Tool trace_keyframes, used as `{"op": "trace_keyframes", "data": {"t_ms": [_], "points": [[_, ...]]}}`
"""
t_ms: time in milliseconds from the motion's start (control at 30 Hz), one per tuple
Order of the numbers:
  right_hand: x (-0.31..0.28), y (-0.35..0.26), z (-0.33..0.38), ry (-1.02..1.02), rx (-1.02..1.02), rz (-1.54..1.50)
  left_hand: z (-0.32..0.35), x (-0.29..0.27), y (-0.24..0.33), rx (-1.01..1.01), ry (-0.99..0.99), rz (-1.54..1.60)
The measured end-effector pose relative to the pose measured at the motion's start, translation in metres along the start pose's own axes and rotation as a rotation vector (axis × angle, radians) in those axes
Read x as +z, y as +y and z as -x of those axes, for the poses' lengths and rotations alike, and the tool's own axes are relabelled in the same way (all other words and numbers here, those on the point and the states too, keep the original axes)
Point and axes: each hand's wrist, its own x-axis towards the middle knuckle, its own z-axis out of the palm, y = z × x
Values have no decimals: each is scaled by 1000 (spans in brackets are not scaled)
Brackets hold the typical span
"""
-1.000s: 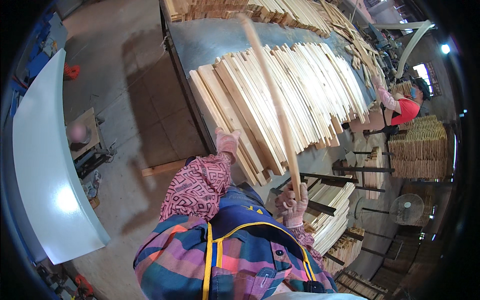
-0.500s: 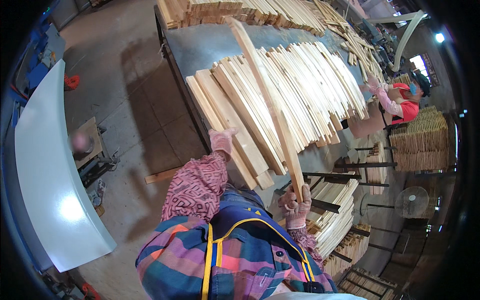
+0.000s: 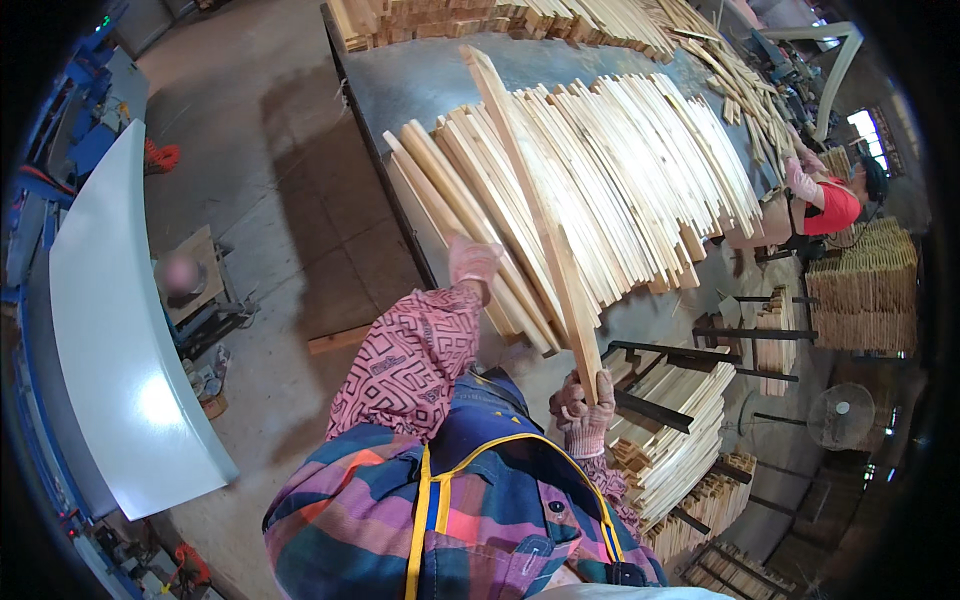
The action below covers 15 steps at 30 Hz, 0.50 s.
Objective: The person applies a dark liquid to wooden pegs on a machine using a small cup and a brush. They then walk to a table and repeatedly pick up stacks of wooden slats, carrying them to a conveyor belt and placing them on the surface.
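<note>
In a pinkish work glove, my right hand (image 3: 584,412) is closed around the near end of a long wooden strip (image 3: 545,215). This strip slants up and away over a wide row of pale wooden strips (image 3: 620,180) laid side by side on a dark table. My left hand (image 3: 474,266), also gloved, is at the row's left end. Its fingers are curled over the outermost wooden strips (image 3: 440,205), which are tipped partly onto their edges. The left fingertips are partly hidden against the wood.
Stacked strips (image 3: 560,20) line the table's far side. On the right, black racks (image 3: 655,408) hold more wood, near a standing fan (image 3: 840,415). A co-worker in red (image 3: 832,207) stands at the table's right end. A glossy white panel (image 3: 130,350) is at left.
My left hand has turned the strips at the left end, which lay flat, up toward their edges. My right hand keeps its hold on the long strip. The co-worker has leaned toward the table.
</note>
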Motion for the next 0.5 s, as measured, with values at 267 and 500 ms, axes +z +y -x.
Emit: {"op": "trace_keyframes", "data": {"t_ms": [267, 500], "points": [[-8, -13, -6, 33, -6, 62, -24, 28, -8, 40, -16, -40], [11, -22, -1, 98, -44, 292, -5, 3, 14, 53, -54, -137]]}}
